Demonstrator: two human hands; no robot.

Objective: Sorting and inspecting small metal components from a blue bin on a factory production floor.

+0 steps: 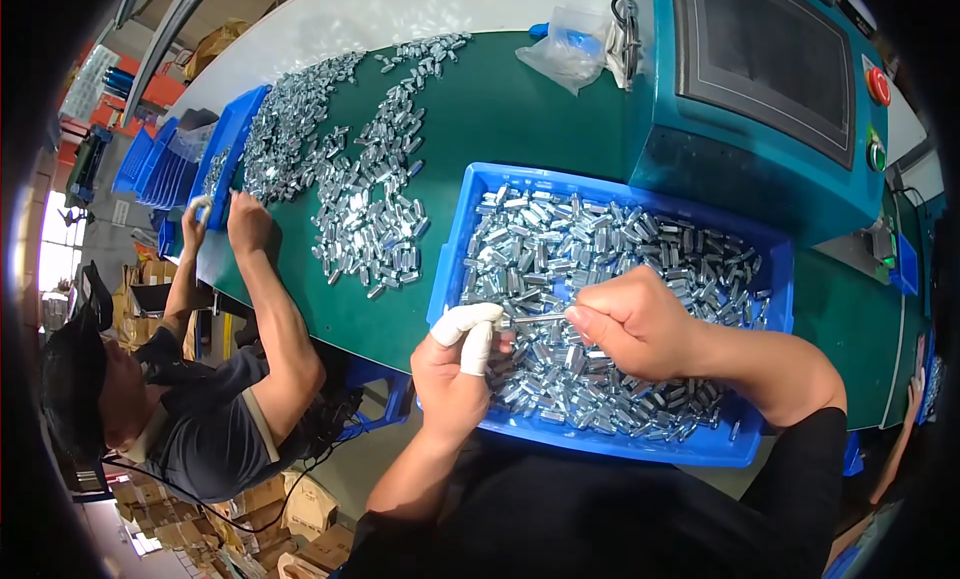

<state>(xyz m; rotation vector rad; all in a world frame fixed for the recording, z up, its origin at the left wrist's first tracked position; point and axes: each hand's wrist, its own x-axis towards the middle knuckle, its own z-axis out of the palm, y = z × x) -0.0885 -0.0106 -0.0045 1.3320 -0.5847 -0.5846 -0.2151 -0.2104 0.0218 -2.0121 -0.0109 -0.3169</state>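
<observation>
Over a blue plastic tray full of shiny hexagonal metal parts, my two hands come close together. My left hand wears white finger covers on thumb and forefinger; these pinch a small metal part, mostly hidden by the fingertips. Closed in a fist, my right hand grips a thin metal rod. The rod's tip points left and meets the piece at my left fingertips. Whether the tip is inside the piece or just touching it, I cannot tell.
Loose metal parts lie heaped on the green table at the left. A co-worker handles parts by another blue tray. A teal machine with a screen stands at the back right, near a plastic bag.
</observation>
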